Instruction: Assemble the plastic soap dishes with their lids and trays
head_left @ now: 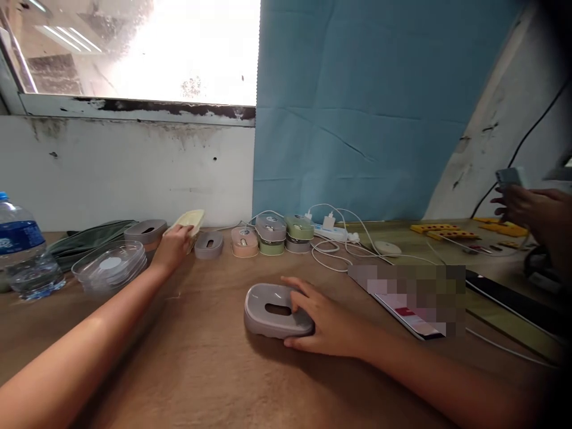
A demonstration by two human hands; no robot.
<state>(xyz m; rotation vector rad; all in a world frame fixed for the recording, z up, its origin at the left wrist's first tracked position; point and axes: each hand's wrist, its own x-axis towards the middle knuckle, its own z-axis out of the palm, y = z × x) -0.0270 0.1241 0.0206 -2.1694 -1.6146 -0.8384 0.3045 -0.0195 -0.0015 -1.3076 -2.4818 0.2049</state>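
My right hand (328, 319) is wrapped around the right end of a greyish-mauve oval box (259, 302) with a slot in its top, much like a small tissue box. That box rests on the brown table, with one fingertip beside the slot. At the back left, my left hand (181, 237) pinches a pale yellow, thin-looking piece (193, 218), partly hidden by the fingers; I cannot tell exactly what it is. Just right of it sits a smaller grey box (208, 245) with a slot. Behind the left wrist stands another grey slotted box (146, 230).
Clear plastic trays (109, 265) and a water bottle (24, 256) stand at the left by a dark green pouch (92, 238). Small pink (245, 241), grey and green boxes line the back, near a white power strip (333, 231) with cables. Another person's hands (527, 205) hold a phone.
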